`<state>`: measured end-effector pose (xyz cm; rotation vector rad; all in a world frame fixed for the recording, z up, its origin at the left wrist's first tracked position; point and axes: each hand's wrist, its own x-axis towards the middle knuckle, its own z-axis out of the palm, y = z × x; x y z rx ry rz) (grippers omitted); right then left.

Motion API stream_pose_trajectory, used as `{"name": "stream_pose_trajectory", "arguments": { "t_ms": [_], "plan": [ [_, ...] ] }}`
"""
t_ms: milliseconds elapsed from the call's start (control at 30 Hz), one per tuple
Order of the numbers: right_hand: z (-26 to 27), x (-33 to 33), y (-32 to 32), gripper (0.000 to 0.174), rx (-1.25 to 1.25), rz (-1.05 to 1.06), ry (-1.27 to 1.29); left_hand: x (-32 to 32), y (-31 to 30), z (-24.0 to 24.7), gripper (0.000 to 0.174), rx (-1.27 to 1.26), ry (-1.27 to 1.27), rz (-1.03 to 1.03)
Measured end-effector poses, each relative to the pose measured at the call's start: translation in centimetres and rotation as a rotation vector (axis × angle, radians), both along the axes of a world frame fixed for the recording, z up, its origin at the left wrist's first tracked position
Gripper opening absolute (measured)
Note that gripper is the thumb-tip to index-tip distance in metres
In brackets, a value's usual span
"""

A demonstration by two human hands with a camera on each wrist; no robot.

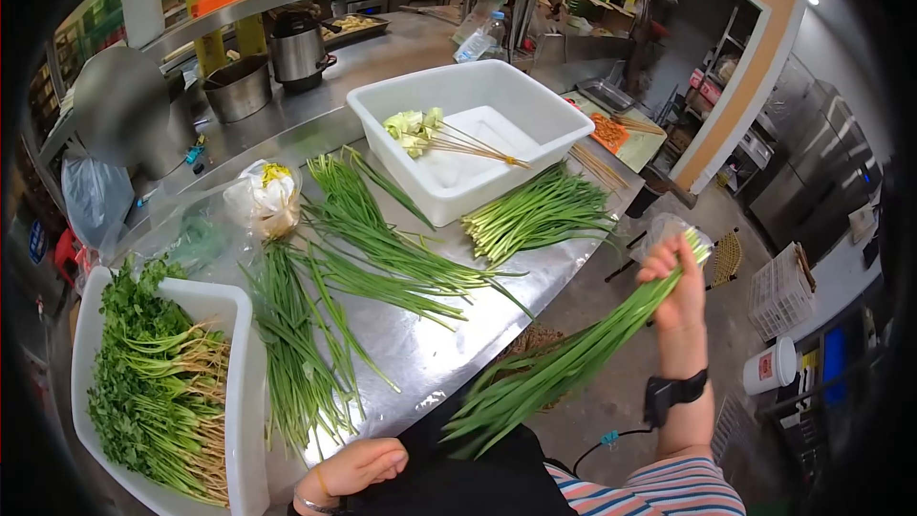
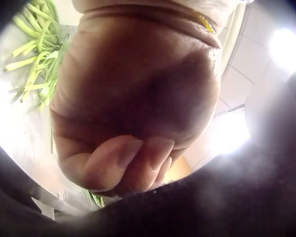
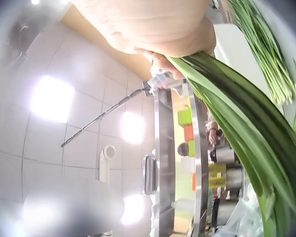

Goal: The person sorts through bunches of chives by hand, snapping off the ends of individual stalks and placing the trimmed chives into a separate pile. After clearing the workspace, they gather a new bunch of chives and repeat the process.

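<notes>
My right hand (image 1: 676, 277), raised to the right of the table's edge, grips a bunch of garlic chives (image 1: 583, 344) near its pale cut ends. The long green leaves droop down and left toward my body; in the right wrist view the chives (image 3: 237, 118) fan out below the palm. My left hand (image 1: 361, 466) is low by the table's front edge, its fingers loosely curled with nothing in them. In the left wrist view those fingers (image 2: 113, 160) fold toward the palm. Loose chives (image 1: 382, 229) lie on the steel table, and a neat pile of chives (image 1: 544, 213) lies farther right.
A white tub (image 1: 564, 124) at the back holds skewered pale-green vegetable pieces (image 1: 415, 131). The near-left tub (image 1: 244, 354) holds leafy greens with roots (image 1: 158, 377). A plastic bag (image 1: 263, 201) sits behind the chives. Pots (image 1: 239, 91) and a water bottle (image 1: 484, 36) stand beyond.
</notes>
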<state>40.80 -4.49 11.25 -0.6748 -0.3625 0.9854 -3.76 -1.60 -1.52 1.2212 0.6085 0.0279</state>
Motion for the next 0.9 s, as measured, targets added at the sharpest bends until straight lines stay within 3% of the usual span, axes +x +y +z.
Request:
{"name": "stream_pose_trajectory", "arguments": {
  "t_ms": [33, 100, 133, 200, 233, 267, 333, 400, 467, 600, 700, 733, 900],
  "plan": [
    [1.2, 1.6, -0.3, 0.024, -0.049, -0.07, -0.123, -0.3, -0.1, -0.1, 0.023, 0.003, -0.003, -0.005],
    [4.4, 3.2, -0.3, 0.025, -0.099, -0.257, -0.509, -0.6, -0.2, 0.2, 0.023, 0.042, 0.074, 0.308],
    [6.3, 3.4, 0.1, 0.026, -0.1, -0.343, -0.665, -0.4, 0.0, 0.0, 0.023, 0.044, 0.068, 0.293],
    [8.5, 4.5, 1.2, 0.023, -0.058, -0.347, -0.787, 0.1, 0.5, -0.1, 0.023, 0.435, 0.105, 0.643],
    [9.1, 4.8, 2.4, 0.019, -0.071, -0.457, -1.05, 0.4, 1.0, -0.6, 0.014, 0.657, 0.149, 0.695],
    [9.5, 5.0, 3.7, 0.015, -0.084, -0.562, -1.312, 0.9, 1.5, -1.0, 0.014, 0.661, 0.148, 0.695],
    [8.3, 5.9, 7.3, 0.006, 0.127, -0.586, -1.811, 1.5, 2.2, -1.5, 0.001, 1.399, 0.262, 0.743],
    [6.4, 5.5, 11.0, 0.019, 0.21, -0.675, -2.161, 1.6, 2.2, -2.0, 0.005, 1.45, 0.289, 0.717],
    [2.2, 6.2, 14.9, 0.025, 0.236, -0.503, -2.242, 1.4, 1.9, -3.0, 0.01, 1.504, 0.317, 0.684],
    [-7.6, 3.8, 20.8, 0.016, 0.468, -0.173, -2.325, 1.7, 1.9, -3.9, 0.011, 1.58, 0.305, 0.549],
    [-12.3, 1.5, 22.5, 0.016, 0.452, -0.205, -2.221, 2.4, 1.9, -2.3, 0.011, 1.669, 0.357, 0.446],
    [-13.2, 0.9, 22.6, 0.019, 0.362, -0.176, -2.197, 2.3, 1.7, -2.5, 0.013, 1.587, 0.372, 0.458],
    [-14.6, 0.1, 23.0, 0.033, 0.208, -0.155, -2.094, 2.4, 1.8, -2.7, 0.012, 1.521, 0.404, 0.461]
  ]
}}
